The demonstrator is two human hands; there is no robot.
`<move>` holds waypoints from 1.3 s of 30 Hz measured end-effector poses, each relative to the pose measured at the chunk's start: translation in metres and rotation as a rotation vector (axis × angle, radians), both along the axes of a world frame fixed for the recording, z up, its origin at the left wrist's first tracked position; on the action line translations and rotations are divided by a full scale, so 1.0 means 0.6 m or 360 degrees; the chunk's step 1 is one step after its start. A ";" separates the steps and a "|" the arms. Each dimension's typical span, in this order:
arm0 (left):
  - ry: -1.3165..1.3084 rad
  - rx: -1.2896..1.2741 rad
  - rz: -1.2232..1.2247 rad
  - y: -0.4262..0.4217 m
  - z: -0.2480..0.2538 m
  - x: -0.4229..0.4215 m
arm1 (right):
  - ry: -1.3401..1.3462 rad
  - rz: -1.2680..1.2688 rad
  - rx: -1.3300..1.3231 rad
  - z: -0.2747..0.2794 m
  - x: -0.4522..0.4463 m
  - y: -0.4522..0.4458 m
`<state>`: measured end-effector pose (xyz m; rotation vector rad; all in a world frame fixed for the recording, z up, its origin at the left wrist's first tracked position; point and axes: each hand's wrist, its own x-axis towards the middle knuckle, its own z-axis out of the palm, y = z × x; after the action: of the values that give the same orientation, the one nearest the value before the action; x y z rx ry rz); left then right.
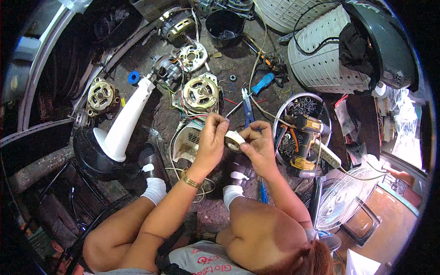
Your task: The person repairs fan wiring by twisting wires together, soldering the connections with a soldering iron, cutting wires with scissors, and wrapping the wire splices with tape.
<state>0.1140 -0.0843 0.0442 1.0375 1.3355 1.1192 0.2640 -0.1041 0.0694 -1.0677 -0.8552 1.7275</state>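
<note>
In front of my knees, my right hand (259, 145) grips a small roll of tape (233, 144) between thumb and fingers. A whitish piece of the tape is raised at the top of the roll. My left hand (212, 138), with a gold watch at the wrist, is closed in a pinch close to the roll's left side. What it pinches is too small to make out. A thin rod or wire (234, 110) shows just beyond its fingertips. Behind the hands lies an electric motor (200, 93) with loose coloured wires. Blue-handled pliers (248, 110) lie just past my right hand.
A basin (280, 112) of small parts holds a yellow cordless drill (306, 142) on the right. A white fan stand (126, 121) leans at left, near another motor (101, 96). A blue screwdriver (263, 84), black bucket (224, 27), cream housing (187, 142) and fan grille (341, 197) surround me.
</note>
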 end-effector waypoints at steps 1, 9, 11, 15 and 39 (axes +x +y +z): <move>0.0001 0.0000 -0.0001 -0.002 0.000 -0.002 | -0.0050 0.0063 0.0014 -0.012 0.003 -0.003; 0.0181 0.0198 -0.0253 -0.011 0.021 -0.010 | -0.0427 -0.0132 0.0241 -0.036 0.002 -0.013; 0.0252 0.0246 -0.0228 -0.013 0.014 -0.008 | -0.0701 0.0006 0.0348 -0.044 0.008 -0.016; 0.0566 0.0368 -0.0261 -0.040 0.013 -0.001 | -0.1077 0.0173 0.0288 -0.057 0.024 -0.024; 0.1565 0.0297 -0.0335 0.011 -0.006 -0.063 | -0.1632 0.0545 0.1329 -0.120 -0.016 0.124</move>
<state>0.0762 -0.0778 0.0406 1.9577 1.8130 0.5596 0.2543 -0.0297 -0.0026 -1.1954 -2.2437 0.7532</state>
